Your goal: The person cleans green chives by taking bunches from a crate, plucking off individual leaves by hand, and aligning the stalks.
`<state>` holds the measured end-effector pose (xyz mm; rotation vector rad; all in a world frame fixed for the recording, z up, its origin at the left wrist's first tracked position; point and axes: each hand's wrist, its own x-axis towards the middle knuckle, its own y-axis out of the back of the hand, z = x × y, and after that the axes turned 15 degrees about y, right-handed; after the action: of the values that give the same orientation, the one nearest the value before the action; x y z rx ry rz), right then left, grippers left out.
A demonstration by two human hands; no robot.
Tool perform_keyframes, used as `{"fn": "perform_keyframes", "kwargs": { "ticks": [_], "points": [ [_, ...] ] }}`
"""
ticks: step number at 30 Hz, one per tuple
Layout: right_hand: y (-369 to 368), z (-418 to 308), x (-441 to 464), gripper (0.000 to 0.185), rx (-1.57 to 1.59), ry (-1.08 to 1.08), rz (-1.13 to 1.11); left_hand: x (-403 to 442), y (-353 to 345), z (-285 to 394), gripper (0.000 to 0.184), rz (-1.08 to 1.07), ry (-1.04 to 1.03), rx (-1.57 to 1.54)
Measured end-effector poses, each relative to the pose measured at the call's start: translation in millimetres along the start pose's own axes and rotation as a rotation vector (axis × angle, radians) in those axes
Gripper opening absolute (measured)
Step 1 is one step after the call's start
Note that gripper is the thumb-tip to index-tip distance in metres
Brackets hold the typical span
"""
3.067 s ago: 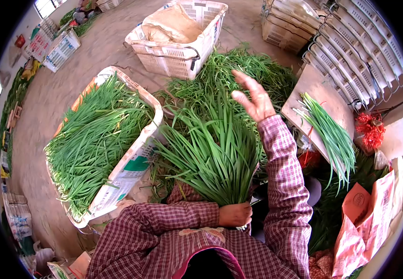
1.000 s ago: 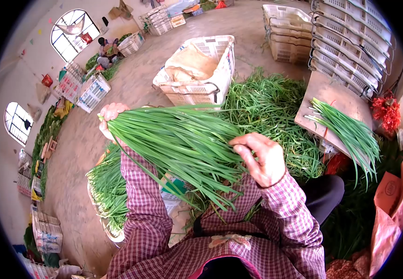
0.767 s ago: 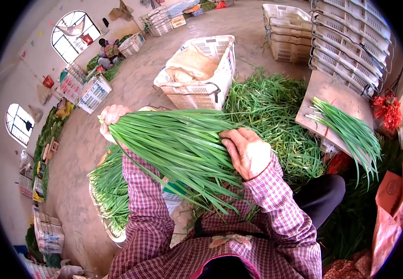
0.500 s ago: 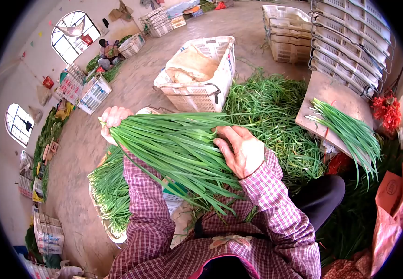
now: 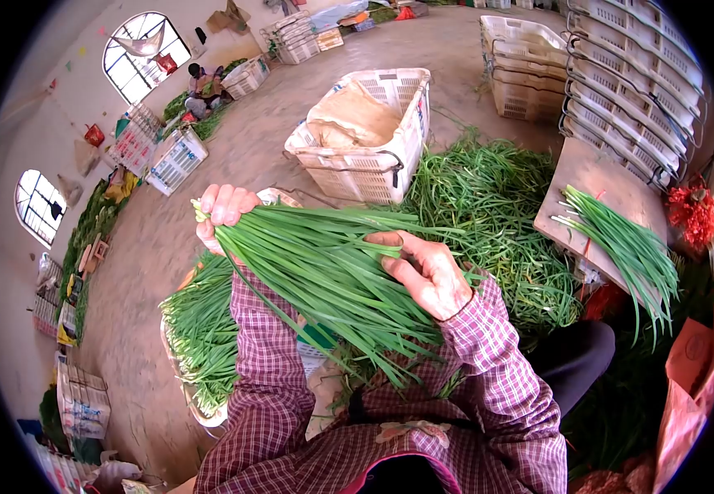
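A large bunch of garlic chives [image 5: 316, 263] lies across my lap area, its green leaves fanning down to the right. My left hand [image 5: 227, 216] is wrapped around the pale stem end. On the leaves, the thumb and index finger of my right hand [image 5: 429, 273] come together in a pinch over a few blades. Below my left forearm, a basket [image 5: 169, 346] holds more chives [image 5: 204, 329]. A smaller bunch [image 5: 620, 243], tied with a red band, rests on a board [image 5: 575, 177] to the right.
Loose green leaves [image 5: 488, 214] are heaped ahead of me. Behind them stands a white crate [image 5: 348, 169] with a cloth-like sack in it. Stacked crates [image 5: 632, 90] rise at the right, near red ties [image 5: 691, 206]. Another person [image 5: 203, 89] sits far back left.
The view has shifted slightly, so the surroundings sit further right. My left hand keeps its hold on the stems. My right fingers have curled in more on the leaves.
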<state>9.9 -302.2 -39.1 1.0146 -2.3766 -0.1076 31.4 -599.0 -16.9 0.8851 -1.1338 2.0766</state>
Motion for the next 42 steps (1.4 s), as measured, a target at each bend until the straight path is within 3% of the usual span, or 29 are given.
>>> {"fn": "perform_keyframes", "kwargs": {
  "ticks": [1,2,4,8,12,14,19,25,32,38,42],
  "points": [
    [-4,6,2,0.033,0.184,0.066,0.046,0,0,0,0.018,-0.012,0.015,0.023],
    [-2,7,4,0.031,0.248,-0.072,0.024,0,1,0,0.018,-0.024,0.030,0.045],
    [-3,16,3,0.028,0.586,0.019,0.094,0,0,-2,0.017,-0.028,0.048,0.047],
    [-6,29,6,0.025,0.701,-0.042,0.151,6,-4,-7,0.018,-0.025,0.113,0.079],
    [-7,37,6,0.020,0.574,0.134,0.255,7,-5,-11,0.018,-0.003,0.126,0.110],
    [2,20,6,0.017,-0.014,0.134,0.227,9,-7,-11,0.018,0.004,0.168,0.153],
    [15,5,6,0.008,-0.533,0.255,0.351,18,-24,-21,0.016,0.165,0.208,0.277],
    [48,-18,13,0.009,-0.817,0.450,0.360,28,-49,-28,0.018,0.544,0.385,0.522],
    [85,-39,20,0.011,-0.998,0.499,0.258,45,-45,-29,0.020,0.386,0.584,0.888],
    [102,-34,26,0.012,-1.031,0.539,0.242,48,-49,-36,0.020,0.373,0.588,0.844],
    [121,-47,37,0.012,-1.172,0.647,0.183,48,-46,-41,0.019,0.281,0.723,0.757]
  ]
}}
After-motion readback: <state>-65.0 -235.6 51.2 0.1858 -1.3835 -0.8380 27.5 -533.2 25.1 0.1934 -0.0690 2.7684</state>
